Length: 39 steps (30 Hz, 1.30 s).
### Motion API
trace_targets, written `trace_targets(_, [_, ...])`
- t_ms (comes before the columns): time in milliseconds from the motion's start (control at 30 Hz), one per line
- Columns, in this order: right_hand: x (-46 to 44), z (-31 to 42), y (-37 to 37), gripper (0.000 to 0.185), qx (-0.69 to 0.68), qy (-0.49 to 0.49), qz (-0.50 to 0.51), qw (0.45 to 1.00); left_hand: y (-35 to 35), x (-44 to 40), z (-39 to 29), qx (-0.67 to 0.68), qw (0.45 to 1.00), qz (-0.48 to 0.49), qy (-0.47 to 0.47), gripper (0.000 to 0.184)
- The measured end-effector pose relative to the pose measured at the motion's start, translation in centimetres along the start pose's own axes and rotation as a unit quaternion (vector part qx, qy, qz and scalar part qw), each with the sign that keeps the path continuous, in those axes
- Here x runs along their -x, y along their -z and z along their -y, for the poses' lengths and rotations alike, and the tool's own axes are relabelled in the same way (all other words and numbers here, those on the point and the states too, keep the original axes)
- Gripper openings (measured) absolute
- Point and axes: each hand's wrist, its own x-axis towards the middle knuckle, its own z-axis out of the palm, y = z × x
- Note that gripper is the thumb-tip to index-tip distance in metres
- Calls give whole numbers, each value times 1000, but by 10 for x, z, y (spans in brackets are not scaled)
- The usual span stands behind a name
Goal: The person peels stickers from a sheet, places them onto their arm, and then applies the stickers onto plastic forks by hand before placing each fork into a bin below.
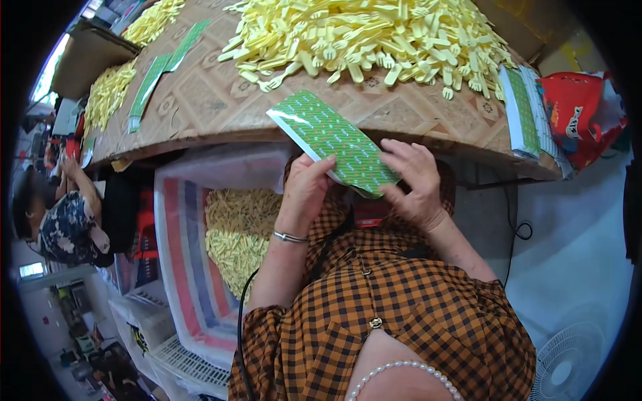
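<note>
Pearls on a necklace lie nearest, cut off below, over a checked shirt that faces the near edge of the table. Between shirt and table, the left hand clamps the green packet, thumb on top; its other fingers are mostly hidden beneath. The right hand is blurred at the packet's other end, fingers spread apart; whether they touch it, I cannot tell. The packet overlaps the table's near edge in view, but contact with the table is unclear. Patterned tabletop shows between that edge and the large pile of yellow forks, which the top of the view cuts off. Toward the table's left end lie green strips and smaller yellow piles; at its right end, stacked packets sit beside a red bag. Below the table's edge, a striped sack holds yellow pieces, partly hidden by the left forearm. Beyond the table's left end is another person, details hard to make out
</note>
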Motion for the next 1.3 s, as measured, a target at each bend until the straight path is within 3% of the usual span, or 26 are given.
trace_targets(33, [-1,-8,-2,45,-25,-20,-19,999,5,0,-2,1,1000,-6,0,22])
trace_targets(100, [-6,-3,-1,46,-129,-189,35,973,8,1,-8,-20,999,23,-20,24])
trace_targets(200, [-4,-6,-10,34,-424,-336,158,826,3,4,-12,-34,998,48,-20,26])
trace_targets(267, [-4,2,-14,25,-453,-329,160,813,2,3,-14,-50,996,68,-24,27])
trace_targets(333, [-4,11,-18,19,-408,-271,4,872,1,1,-16,-82,991,103,-34,30])
trace_targets(400, [-9,12,-23,12,-404,-267,-98,869,-3,5,-20,-144,978,143,-38,32])
trace_targets(467, [-11,5,-30,11,-418,-264,-151,856,-8,8,-16,-169,979,111,-26,26])
trace_targets(633, [-4,-13,-48,12,-396,-297,-139,858,-5,8,-4,-191,978,86,3,15])
trace_targets(700, [-5,-13,-50,13,-466,-338,-155,803,-2,7,-3,-196,977,82,16,14])
trace_targets(900, [-8,-16,-46,13,-480,-372,-146,781,2,5,-2,-219,971,90,13,13])
trace_targets(1033, [-5,-21,-48,20,-460,-375,-114,797,1,5,0,-232,968,96,9,13])
trace_targets(1100, [-12,-8,-42,36,-423,-345,-161,822,1,6,0,-237,967,94,8,13])
trace_targets(1167, [-10,-1,-34,53,-112,-239,-177,948,-3,7,-3,-226,971,73,10,13])
trace_targets(1267, [-6,5,-18,29,46,11,-119,992,-7,7,-4,-221,973,69,8,13])
trace_targets(1300, [-8,9,-14,18,45,46,-76,995,-7,7,-2,-220,973,70,10,13])
